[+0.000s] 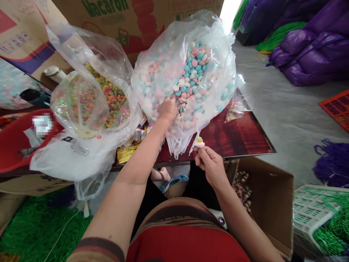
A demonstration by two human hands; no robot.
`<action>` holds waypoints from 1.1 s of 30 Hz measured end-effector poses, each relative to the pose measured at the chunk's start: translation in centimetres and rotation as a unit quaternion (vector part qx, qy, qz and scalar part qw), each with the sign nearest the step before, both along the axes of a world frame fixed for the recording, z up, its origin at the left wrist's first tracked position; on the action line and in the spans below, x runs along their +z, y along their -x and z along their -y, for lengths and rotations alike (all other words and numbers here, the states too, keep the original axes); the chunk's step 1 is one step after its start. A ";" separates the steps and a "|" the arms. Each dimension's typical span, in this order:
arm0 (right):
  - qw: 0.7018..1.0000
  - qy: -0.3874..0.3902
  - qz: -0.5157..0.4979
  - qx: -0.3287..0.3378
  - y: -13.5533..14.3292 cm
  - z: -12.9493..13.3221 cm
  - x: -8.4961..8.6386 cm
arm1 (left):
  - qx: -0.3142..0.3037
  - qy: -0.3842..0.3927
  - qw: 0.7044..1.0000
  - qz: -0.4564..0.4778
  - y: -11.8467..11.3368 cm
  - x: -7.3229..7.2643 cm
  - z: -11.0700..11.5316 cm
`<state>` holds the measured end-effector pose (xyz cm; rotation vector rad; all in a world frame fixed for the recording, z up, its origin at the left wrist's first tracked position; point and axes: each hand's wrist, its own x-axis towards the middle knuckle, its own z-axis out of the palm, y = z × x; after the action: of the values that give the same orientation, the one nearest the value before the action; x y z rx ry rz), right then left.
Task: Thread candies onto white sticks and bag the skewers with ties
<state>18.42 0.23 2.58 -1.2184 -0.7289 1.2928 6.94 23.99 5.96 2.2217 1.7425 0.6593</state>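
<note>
My left hand [168,110] is inside the mouth of a large clear bag [220,62], its fingers curled down against loose pink, blue and white button-shaped pieces [194,69]. What its fingertips pinch, if anything, is hidden. Near the front edge of the dark red table [231,134], my right hand [208,160] pinches a small stacked candy-like piece [199,142], white and pink below with a green and orange top. A thin white stick seems to rise from it. Several white sticks [178,145] lie in a bundle between my hands.
Left stand a clear bag of small orange and green rings [116,100] and a red basin [16,145]. Yellow twist ties [128,151] lie near my left forearm. An open cardboard box [269,203] with finished-looking pieces [242,187] sits right, beside a white crate [311,207].
</note>
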 end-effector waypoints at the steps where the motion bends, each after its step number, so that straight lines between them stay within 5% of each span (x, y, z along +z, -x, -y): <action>1: 1.000 0.001 0.003 -0.004 -0.2 0.0 -0.1 | 0.010 0.012 1.000 -0.015 0.1 0.0 -0.3; 13: 1.000 0.019 0.008 -0.011 -0.5 -0.2 -0.4 | -0.070 0.027 0.993 -0.095 1.3 0.6 -0.1; 19: 1.000 0.019 0.009 -0.007 -0.5 0.0 -0.9 | -0.067 -0.028 0.995 -0.064 -0.9 1.9 -0.6; 27: 0.999 0.022 0.030 -0.013 -1.0 0.4 -1.0 | -0.065 0.025 0.989 -0.132 -2.6 1.5 -1.7; 33: 0.999 0.010 0.035 -0.012 -1.4 0.2 -0.8 | -0.022 0.002 1.000 0.009 -0.9 1.7 -1.6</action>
<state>19.85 0.01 1.78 -1.2909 -0.7503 1.2460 7.85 25.56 7.66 2.2378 1.6790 0.6631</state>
